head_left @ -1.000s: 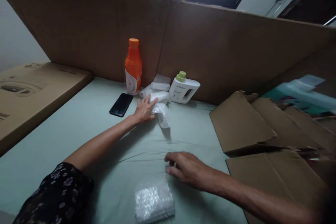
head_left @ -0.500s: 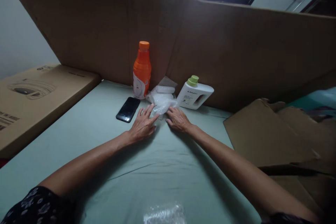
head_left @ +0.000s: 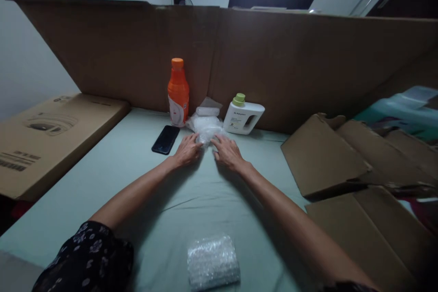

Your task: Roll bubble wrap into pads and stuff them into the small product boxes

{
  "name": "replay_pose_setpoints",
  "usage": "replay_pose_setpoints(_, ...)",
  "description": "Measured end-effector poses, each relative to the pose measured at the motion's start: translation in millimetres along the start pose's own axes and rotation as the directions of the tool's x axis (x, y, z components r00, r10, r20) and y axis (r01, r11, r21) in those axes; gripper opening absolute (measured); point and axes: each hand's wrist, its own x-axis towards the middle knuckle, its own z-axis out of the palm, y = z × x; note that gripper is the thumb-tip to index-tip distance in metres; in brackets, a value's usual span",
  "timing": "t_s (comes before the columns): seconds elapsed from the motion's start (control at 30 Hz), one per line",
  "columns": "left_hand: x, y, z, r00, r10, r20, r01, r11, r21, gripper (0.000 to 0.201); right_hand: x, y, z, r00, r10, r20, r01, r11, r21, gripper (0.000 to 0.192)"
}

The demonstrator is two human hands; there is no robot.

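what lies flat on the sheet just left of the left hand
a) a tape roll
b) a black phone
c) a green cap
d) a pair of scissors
b: a black phone lies flat on the green sheet just left of the left hand, in front of the orange bottle.

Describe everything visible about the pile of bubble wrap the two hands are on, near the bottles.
The pile of bubble wrap is clear, crinkled plastic sheeting, loosely heaped rather than flat. It lies on the green sheet by the cardboard wall, between the orange bottle and the white jug. A small white folded piece sits on its far side. The left hand and right hand touch its near edge with their fingertips.
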Motion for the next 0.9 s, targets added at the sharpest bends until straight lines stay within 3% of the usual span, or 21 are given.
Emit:
replay_pose_setpoints(0.07,-24,3,-13.5,0.999,-0.043,-0.032,0.042,0.999,-0.010,0.033,8,1,0,1.000,-0.029,0.009,0.028,0.998,0.054,0.047)
replay_pose_setpoints(0.17,-84,18,-32.1,0.995,-0.080,-0.063,0.077,0.996,-0.048,0.033,-3,-1,-2,0.999,-0.032,-0.043,0.037,0.991,0.128,0.046)
replay_pose_setpoints(0.27,-158,49,-42.6,0.998,-0.039,-0.039,0.033,0.988,-0.148,0.047,-51,-5,-3,0.995,0.015,-0.094,0.005,0.978,0.207,0.039)
replay_pose_setpoints(0.33,-203,75,-43.3,1.000,-0.011,-0.005,0.009,0.938,-0.346,0.061,-94,-10,0,0.995,0.043,-0.086,-0.020,0.967,0.253,0.034)
replay_pose_setpoints(0.43,-244,110,-35.1,0.999,-0.004,0.049,0.026,0.884,-0.467,0.081,-155,-27,10,0.997,0.054,-0.051,-0.027,0.902,0.431,0.031)
replay_pose_setpoints(0.53,-250,129,-22.5,0.999,0.022,0.040,0.000,0.871,-0.491,0.067,-195,-54,19,0.997,0.079,-0.023,-0.038,0.689,0.723,0.036)
replay_pose_setpoints(0.6,-244,128,-17.5,0.999,0.021,0.039,0.002,0.862,-0.507,0.048,-209,-72,19,0.993,0.120,-0.018,-0.059,0.609,0.791,0.036)
replay_pose_setpoints(0.67,-235,119,-17.0,0.999,-0.013,0.038,0.031,0.859,-0.510,0.042,-220,-82,10,0.981,0.181,-0.071,-0.063,0.643,0.763,0.033)
replay_pose_setpoints(0.73,-229,103,-18.6,0.998,-0.062,0.031,0.069,0.870,-0.487,0.042,-232,-82,-11,0.952,0.233,-0.200,-0.042,0.743,0.668,0.029)
replay_pose_setpoints(0.83,-222,83,-18.8,0.995,-0.100,0.030,0.102,0.883,-0.457,0.044,-264,-62,-56,0.849,0.253,-0.464,-0.076,0.928,0.366,0.025)
replay_pose_setpoints(0.9,-221,78,-17.6,0.996,-0.082,0.032,0.087,0.882,-0.463,0.046,-293,-40,-85,0.762,0.286,-0.582,-0.270,0.956,0.117,0.034)
